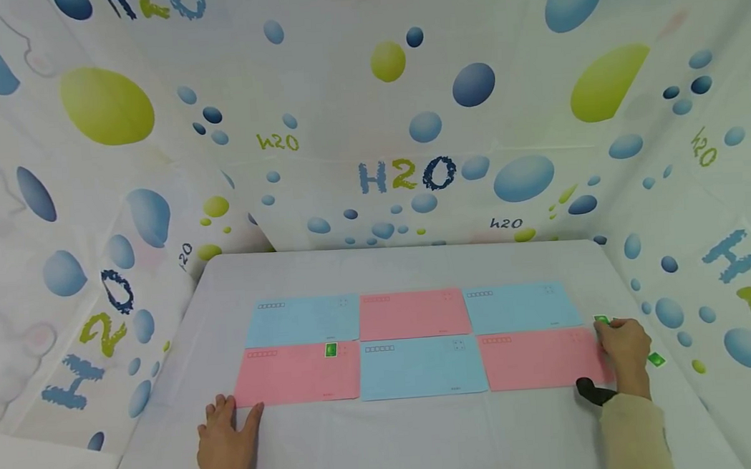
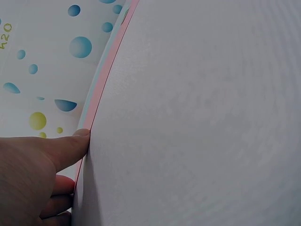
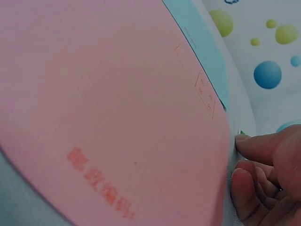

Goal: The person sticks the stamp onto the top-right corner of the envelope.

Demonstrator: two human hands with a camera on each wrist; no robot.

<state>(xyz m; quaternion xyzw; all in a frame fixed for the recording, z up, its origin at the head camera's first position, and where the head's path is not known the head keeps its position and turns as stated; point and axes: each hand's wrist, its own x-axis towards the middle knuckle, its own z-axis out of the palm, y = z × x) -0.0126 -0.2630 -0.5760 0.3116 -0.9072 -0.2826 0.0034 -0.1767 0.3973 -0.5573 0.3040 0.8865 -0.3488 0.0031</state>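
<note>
Six envelopes are laid on the white table (image 1: 420, 443) in two rows of three, edge to edge or nearly so, with pink and blue alternated. All visible printing faces the same way, presumably so that each printed stamp box is found at the same corner.

At the lower left, the near-left pink envelope (image 1: 294, 380) is touched at its near-left corner by the left hand (image 1: 225, 444). The thumb is set apart from the other fingers and is placed at the near edge; the fingers are placed at the left side. No object is gripped. The contact is judged to serve as a light steadying of the corner. A green placed stamp (image 1: 331, 350) is found near that envelope's upper right, close to the printed box; exact alignment cannot be told.

At the opposite end, the right hand (image 1: 624, 350) is positioned over the right side of the near-right pink envelope (image 1: 535, 362). Its fingers are curled, and a green pinched stamp (image 1: 602, 318) is held at the fingertips, just beyond the envelope's right edge. The tip hold is judged suited to so small and thin a piece. Whether it is lifted from the table cannot be told. A loose stamp (image 1: 656, 359) is found just right of the hand, within easy reach.
</note>
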